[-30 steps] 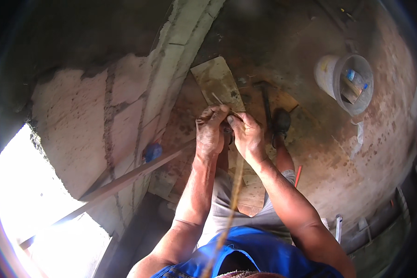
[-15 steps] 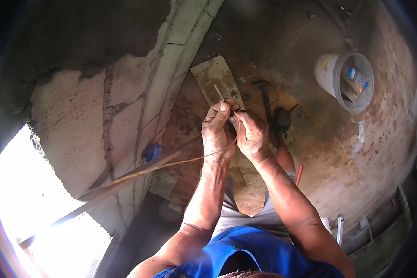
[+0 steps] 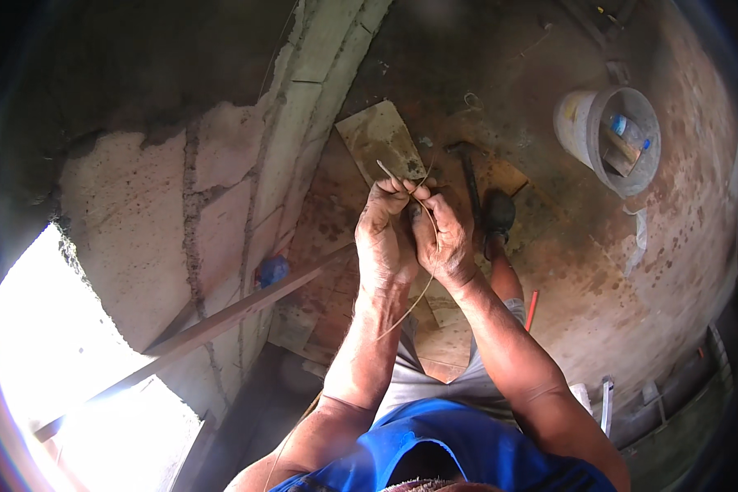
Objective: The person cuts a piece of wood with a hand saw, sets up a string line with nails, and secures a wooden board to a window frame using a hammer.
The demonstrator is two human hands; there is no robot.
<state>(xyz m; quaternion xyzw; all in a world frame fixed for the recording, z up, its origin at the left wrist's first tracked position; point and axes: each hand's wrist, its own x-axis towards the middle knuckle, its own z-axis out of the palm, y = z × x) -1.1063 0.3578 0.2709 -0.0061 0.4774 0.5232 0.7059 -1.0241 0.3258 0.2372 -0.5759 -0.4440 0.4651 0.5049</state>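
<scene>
My left hand [image 3: 383, 238] is closed, with a thin pale rod [image 3: 384, 168] poking out past the fingertips; whether it is a nail or a stick I cannot tell. Close beside it, my right hand [image 3: 448, 242] pinches a thin tan string [image 3: 421, 297]. The string crosses near the fingertips of both hands, with a short end sticking up beyond them. From there it curves down past my right thumb and over my left forearm. The exact grip between the fingers is partly hidden.
A hammer [image 3: 470, 176] lies beyond my right hand, near my shoe [image 3: 498, 211]. A flat board [image 3: 383, 139] rests on the floor ahead. At right, a tipped white bucket [image 3: 574, 131] holds a bottle. A long wooden bar [image 3: 246, 299] slants across at left before the block wall [image 3: 139, 238].
The string, which ran taut toward the left along the wooden bar, now hangs loose in a curve over my left forearm. Its short end now stands up past my fingers.
</scene>
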